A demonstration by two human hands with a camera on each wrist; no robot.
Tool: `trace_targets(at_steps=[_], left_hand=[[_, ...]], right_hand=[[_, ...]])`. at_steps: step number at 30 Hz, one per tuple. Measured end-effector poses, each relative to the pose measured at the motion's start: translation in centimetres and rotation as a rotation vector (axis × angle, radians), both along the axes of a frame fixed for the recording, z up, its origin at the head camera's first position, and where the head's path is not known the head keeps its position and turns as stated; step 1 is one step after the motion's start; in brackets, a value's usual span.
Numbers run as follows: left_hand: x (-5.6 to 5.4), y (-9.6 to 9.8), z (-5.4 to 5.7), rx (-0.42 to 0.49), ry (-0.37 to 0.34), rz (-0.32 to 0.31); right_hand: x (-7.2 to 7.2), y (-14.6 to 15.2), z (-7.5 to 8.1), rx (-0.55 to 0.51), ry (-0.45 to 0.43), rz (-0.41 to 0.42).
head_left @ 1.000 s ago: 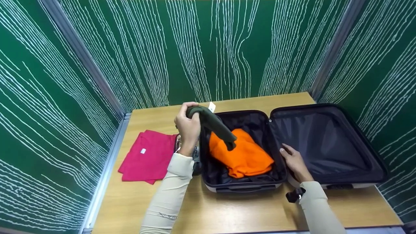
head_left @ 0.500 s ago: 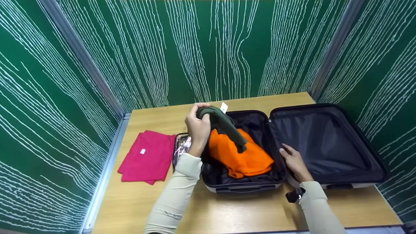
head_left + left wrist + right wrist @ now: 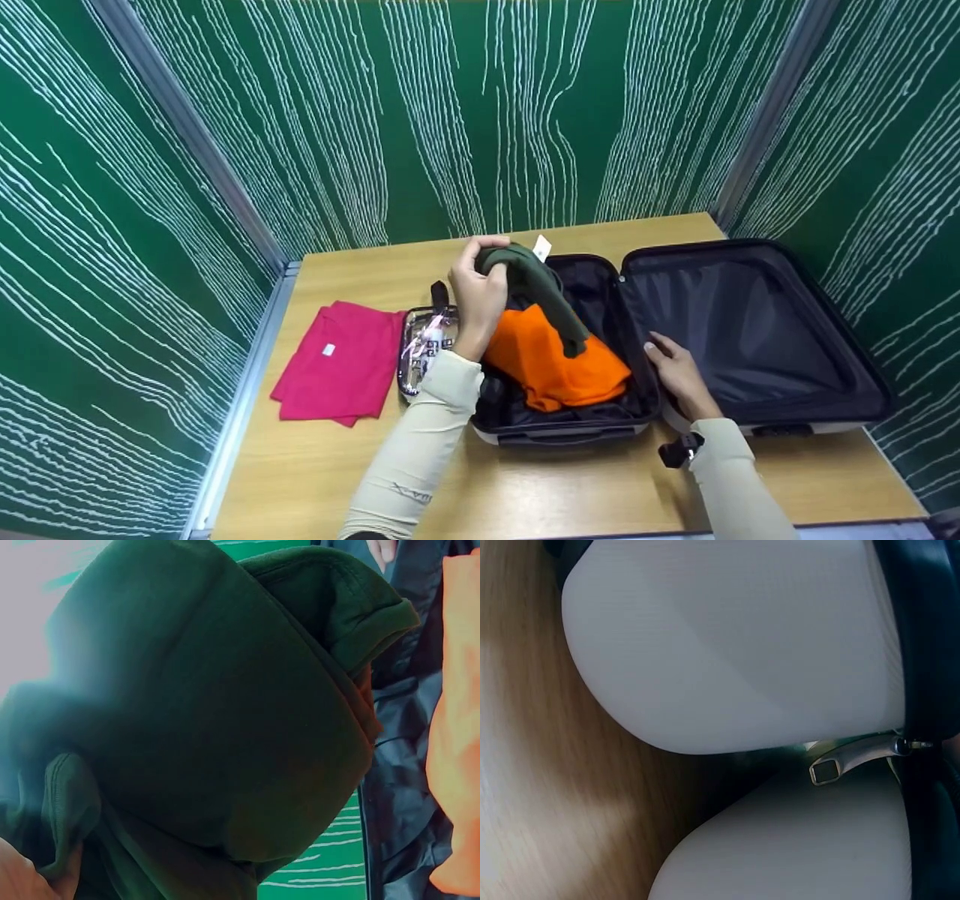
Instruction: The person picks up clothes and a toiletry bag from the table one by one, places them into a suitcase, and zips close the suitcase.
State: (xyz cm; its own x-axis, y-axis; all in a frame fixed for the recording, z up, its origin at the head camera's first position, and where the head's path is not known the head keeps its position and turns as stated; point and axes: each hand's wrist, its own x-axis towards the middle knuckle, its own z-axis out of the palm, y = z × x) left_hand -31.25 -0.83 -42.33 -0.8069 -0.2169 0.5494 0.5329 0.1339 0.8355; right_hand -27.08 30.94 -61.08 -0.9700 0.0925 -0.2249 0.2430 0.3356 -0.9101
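Observation:
My left hand [image 3: 478,292] grips a folded dark green garment [image 3: 541,289] with a white tag [image 3: 541,248]. It hangs above the open suitcase [image 3: 574,433], its lower end overlapping an orange garment [image 3: 562,371] inside the left half. Up close in the left wrist view, the green cloth [image 3: 210,705] fills most of the frame, with fingers [image 3: 30,874] at its lower left. My right hand [image 3: 682,379] rests at the inner edge of the suitcase's right half [image 3: 757,330], fingers fairly straight. In the right wrist view, a zipper pull [image 3: 844,761] sits between two pale shells [image 3: 742,652].
Left of the suitcase lies a clear pouch [image 3: 415,352] with black trim and small items inside. Beyond it, a folded pink shirt [image 3: 349,364] lies flat on the wooden table [image 3: 330,480]. Green walls [image 3: 420,112] with white lines enclose the table's back and sides.
My left hand has moved to the right with the green garment, further over the suitcase, uncovering more of the clear pouch. My right hand has stayed in place.

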Motion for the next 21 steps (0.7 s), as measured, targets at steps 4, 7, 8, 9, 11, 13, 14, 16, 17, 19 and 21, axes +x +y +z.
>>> trace_targets(at_steps=[4,7,8,9,11,13,14,16,17,19,21], left_hand=[[0.0,0.7,-0.2,-0.015,0.010,0.002],[0.0,1.3,-0.3,-0.004,0.033,-0.027],[0.0,1.6,-0.4,0.009,0.043,-0.048],[0.1,1.8,-0.4,0.019,0.050,-0.067],[0.1,2.2,-0.5,0.032,0.059,-0.098],[0.2,2.7,-0.5,0.036,0.058,-0.119],[0.3,2.9,-0.6,0.032,0.060,-0.118],[0.4,3.4,-0.6,0.032,0.061,-0.126],[0.5,3.6,-0.7,0.036,0.060,-0.132],[0.7,4.0,-0.7,0.040,0.060,-0.144],[0.9,4.4,-0.9,0.057,0.059,-0.164]], right_hand=[[0.0,0.0,0.0,0.005,0.008,-0.005],[0.0,0.0,0.1,0.004,0.009,-0.008],[0.0,0.0,0.1,0.003,0.008,-0.008],[0.0,0.0,0.1,0.000,0.007,-0.009],[0.0,0.1,0.1,-0.005,-0.003,-0.001],[0.0,0.2,0.0,-0.010,-0.014,0.003],[0.0,0.2,0.0,-0.011,-0.020,0.006],[0.0,0.2,0.0,-0.013,-0.029,0.014],[0.0,0.2,0.0,-0.012,-0.030,0.013],[0.1,0.2,0.0,-0.012,-0.029,0.014],[0.1,0.1,0.1,-0.010,-0.026,0.015]])
